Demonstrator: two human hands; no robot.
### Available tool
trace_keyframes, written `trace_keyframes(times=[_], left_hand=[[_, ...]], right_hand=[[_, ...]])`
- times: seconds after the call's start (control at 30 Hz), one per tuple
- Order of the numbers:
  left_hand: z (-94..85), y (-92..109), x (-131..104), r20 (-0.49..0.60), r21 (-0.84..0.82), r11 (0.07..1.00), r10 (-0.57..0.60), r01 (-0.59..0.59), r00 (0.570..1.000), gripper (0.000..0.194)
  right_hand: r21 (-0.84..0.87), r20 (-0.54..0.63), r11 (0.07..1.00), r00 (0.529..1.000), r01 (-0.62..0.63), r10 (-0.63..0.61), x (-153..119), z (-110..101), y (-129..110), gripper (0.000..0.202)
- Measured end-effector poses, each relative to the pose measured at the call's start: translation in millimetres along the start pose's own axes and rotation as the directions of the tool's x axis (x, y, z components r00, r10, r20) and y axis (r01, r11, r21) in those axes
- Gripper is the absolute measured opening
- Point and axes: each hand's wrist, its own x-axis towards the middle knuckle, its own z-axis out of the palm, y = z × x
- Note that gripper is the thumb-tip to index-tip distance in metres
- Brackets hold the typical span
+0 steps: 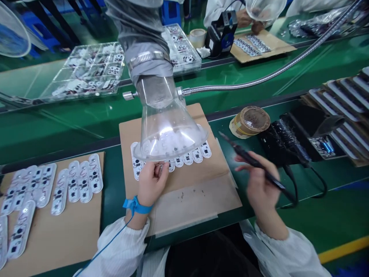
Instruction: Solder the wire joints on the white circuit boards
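Note:
My right hand (pixel 263 184) grips a soldering iron (pixel 250 158) with its tip pointing up and left, off the right edge of the cardboard. My left hand (pixel 153 181), with a blue wrist strap (pixel 137 205) on, has its thumb and fingers pinched together at the near edge of a row of small white circuit boards (pixel 188 157). What the pinch holds, if anything, I cannot make out. The boards lie side by side on a cardboard sheet (pixel 184 184). A clear fume-extraction hood (pixel 170 134) hangs over them and hides their far parts.
More boards (pixel 85 181) lie on cardboard at left. A tape roll (pixel 249 121), a soldering iron holder (pixel 314 119) and a cable stand at right. A flexible metal arm (pixel 259 81) crosses above. Behind are parts trays (pixel 92 69) and a co-worker's hand (pixel 243 17).

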Motion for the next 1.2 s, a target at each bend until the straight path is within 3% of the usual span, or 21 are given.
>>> trace_keyframes(times=[0.07, 0.13, 0.4, 0.8, 1.2], left_hand=[[0.2, -1, -1, -0.010, 0.017, 1.000, 0.017, -0.017, 1.000, 0.012], [-0.4, -1, -1, -0.023, 0.035, 0.999, 0.036, -0.035, 0.999, 0.013], [-4.0, -1, 0, -0.034, 0.076, 0.996, 0.043, -0.041, 0.998, 0.019], [-2.5, -4, -1, -0.011, 0.082, 0.996, 0.044, -0.043, 0.999, 0.018], [-3.5, -1, 1, -0.018, 0.083, 0.995, 0.065, -0.063, 0.998, 0.018]], right_hand=[[-0.010, 0.013, 1.000, 1.000, 0.015, -0.015, -8, 20, 4, 0.028], [-0.038, 0.037, 0.999, 0.999, 0.016, -0.014, -14, 24, 11, 0.026], [0.136, 0.107, 0.990, 0.994, -0.046, 0.031, -23, 14, 23, 0.007], [0.016, 0.150, 0.998, 0.987, -0.053, 0.050, -23, 13, 24, 0.008], [0.098, 0.116, 0.993, 0.992, -0.060, 0.049, -21, 16, 21, 0.005]])
